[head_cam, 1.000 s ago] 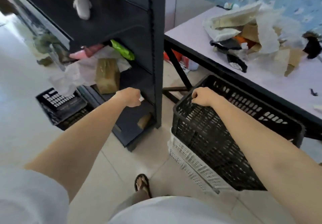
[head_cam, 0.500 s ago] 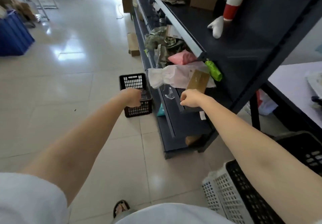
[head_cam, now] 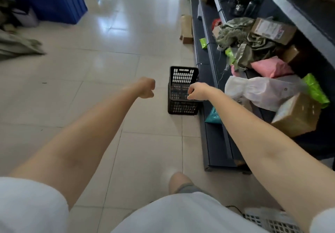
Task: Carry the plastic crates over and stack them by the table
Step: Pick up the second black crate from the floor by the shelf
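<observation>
A small stack of black plastic crates point(head_cam: 183, 91) stands on the tiled floor ahead, right beside the dark shelving. My left hand point(head_cam: 146, 87) is held out in a fist to the left of the stack, holding nothing. My right hand point(head_cam: 196, 91) has its fingers curled and overlaps the stack's right side in the view; it appears nearer to me than the crates and holds nothing. The corner of a white crate point(head_cam: 270, 221) shows at the bottom right, behind my right arm.
Dark metal shelving point(head_cam: 215, 142) runs along the right, loaded with parcels, bags and cloth. Blue bins point(head_cam: 59, 2) stand at the far left. Cardboard pieces point(head_cam: 186, 28) lean by the shelf further on. Open tiled floor point(head_cam: 108, 55) lies ahead and to the left.
My right hand has let go of the black crate stacked by the table. I have turned left away from the table, so the black crates on the floor are now straight ahead and closer.
</observation>
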A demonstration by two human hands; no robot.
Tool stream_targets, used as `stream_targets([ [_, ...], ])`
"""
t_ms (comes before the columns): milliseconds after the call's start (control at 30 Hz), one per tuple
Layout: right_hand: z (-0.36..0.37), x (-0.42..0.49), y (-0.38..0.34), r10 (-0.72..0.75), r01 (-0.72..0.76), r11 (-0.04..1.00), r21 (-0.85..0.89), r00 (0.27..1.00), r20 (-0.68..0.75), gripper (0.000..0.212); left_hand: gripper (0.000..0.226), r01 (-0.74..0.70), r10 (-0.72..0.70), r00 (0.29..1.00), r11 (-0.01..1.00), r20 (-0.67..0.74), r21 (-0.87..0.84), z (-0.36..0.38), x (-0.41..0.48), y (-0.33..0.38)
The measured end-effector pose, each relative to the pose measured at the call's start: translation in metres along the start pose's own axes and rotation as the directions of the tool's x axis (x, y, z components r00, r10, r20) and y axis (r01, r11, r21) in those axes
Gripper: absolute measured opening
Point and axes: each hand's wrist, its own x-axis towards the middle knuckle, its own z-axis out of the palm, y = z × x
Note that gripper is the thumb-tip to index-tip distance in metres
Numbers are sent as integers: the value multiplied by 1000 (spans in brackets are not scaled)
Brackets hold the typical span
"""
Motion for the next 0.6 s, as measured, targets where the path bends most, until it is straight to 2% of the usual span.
stream_targets([
  [267,-44,151,-32,37,-37,999,8,998,46,39,38,62,-61,997,998,52,-7,-31,131,-85],
  [600,-117,305,-49,159,-171,981,93,980,120,36,38,-3,4,994,1000,107,-15,-86,306,-154],
])
